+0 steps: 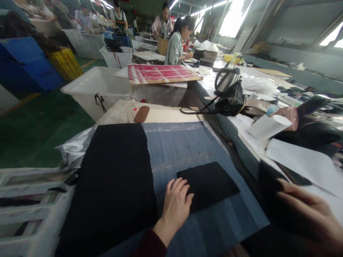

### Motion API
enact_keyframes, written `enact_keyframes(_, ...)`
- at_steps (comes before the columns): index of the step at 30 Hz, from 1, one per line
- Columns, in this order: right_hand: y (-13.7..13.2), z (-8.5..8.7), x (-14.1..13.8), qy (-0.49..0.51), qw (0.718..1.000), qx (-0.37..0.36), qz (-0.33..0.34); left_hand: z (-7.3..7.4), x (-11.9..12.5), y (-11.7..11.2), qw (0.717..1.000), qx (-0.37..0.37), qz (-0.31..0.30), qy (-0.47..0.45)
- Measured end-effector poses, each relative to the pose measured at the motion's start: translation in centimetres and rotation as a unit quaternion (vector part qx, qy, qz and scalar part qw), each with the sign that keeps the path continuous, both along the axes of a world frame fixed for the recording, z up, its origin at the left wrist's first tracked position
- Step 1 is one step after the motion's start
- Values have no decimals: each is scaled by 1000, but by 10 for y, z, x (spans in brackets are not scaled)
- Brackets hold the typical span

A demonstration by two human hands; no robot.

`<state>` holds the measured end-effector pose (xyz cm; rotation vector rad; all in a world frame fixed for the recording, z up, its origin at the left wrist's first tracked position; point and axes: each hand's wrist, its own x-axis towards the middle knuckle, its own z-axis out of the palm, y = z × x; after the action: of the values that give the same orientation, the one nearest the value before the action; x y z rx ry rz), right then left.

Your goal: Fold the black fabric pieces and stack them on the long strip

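Observation:
My left hand rests with its fingers apart on the left edge of a small black fabric piece. That piece lies flat on a blue-grey work surface. To the left of the hand spreads a large black fabric sheet with a ragged right edge. At the right side my right hand, smeared by motion, grips a dark fabric piece between thumb and fingers. More dark material shows at the bottom right, its outline unclear.
A brown rounded piece lies on pale board behind the work surface. A black handbag, a kettle and a white paper roll stand on the right bench. Left are a white plastic crate and a white bin. A co-worker sits further back.

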<state>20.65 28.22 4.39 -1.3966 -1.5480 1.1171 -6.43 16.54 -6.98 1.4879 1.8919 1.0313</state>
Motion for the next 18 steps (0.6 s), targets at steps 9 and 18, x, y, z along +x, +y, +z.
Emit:
enact_keyframes(9,-101,-70,-136,-197,870,171,419,-18,5,-33,595,-150,-13,-790)
enact_keyframes(18,-17,-61,-145,-340,737,88,578,-3,-24,-90,685,-114,-92,-713)
